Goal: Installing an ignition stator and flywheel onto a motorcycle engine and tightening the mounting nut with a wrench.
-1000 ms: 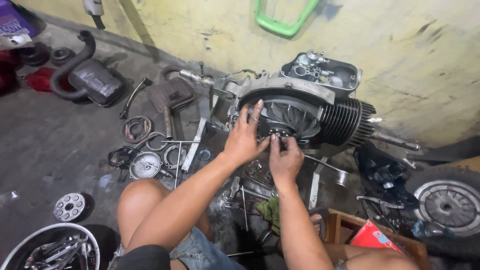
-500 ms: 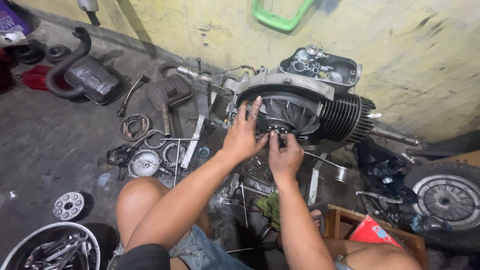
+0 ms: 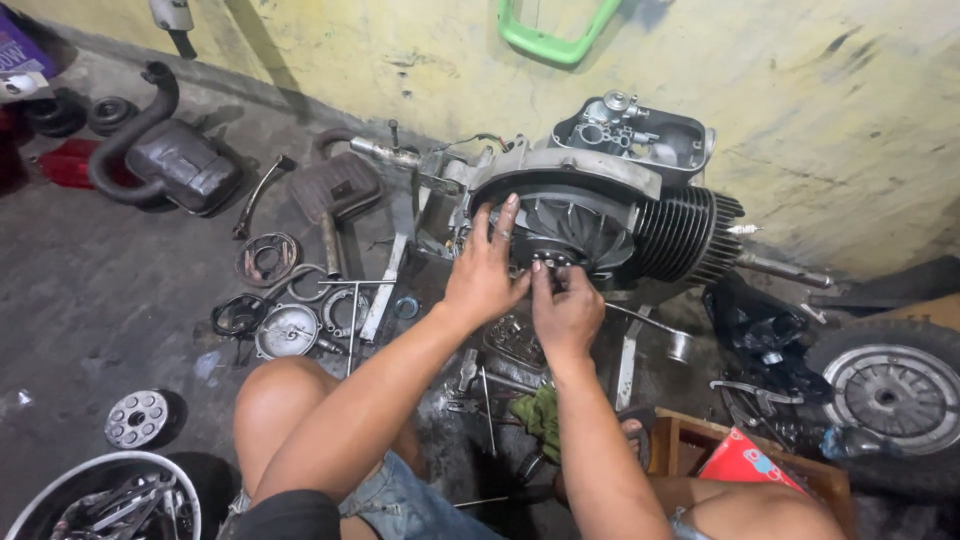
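A scooter engine (image 3: pixel 590 205) lies on the concrete floor against a yellow wall, with a finned black cylinder (image 3: pixel 685 235) on its right and a black fan wheel (image 3: pixel 575 225) at its centre. My left hand (image 3: pixel 487 268) rests flat on the fan wheel's left side, fingers spread. My right hand (image 3: pixel 565 305) is just below the wheel's hub, fingertips pinched on a small dark part at the centre; what it is I cannot make out.
A black exhaust muffler (image 3: pixel 165 160), a brown saddle-like part (image 3: pixel 338 187), round plates and rings (image 3: pixel 285 325) lie to the left. A bucket of tools (image 3: pixel 110 500) sits bottom left, a wheel (image 3: pixel 890 395) at right, a wooden crate (image 3: pixel 720 450) by my knee.
Both hands stay on the fan wheel with only slight finger shifts. The view has drifted a little.
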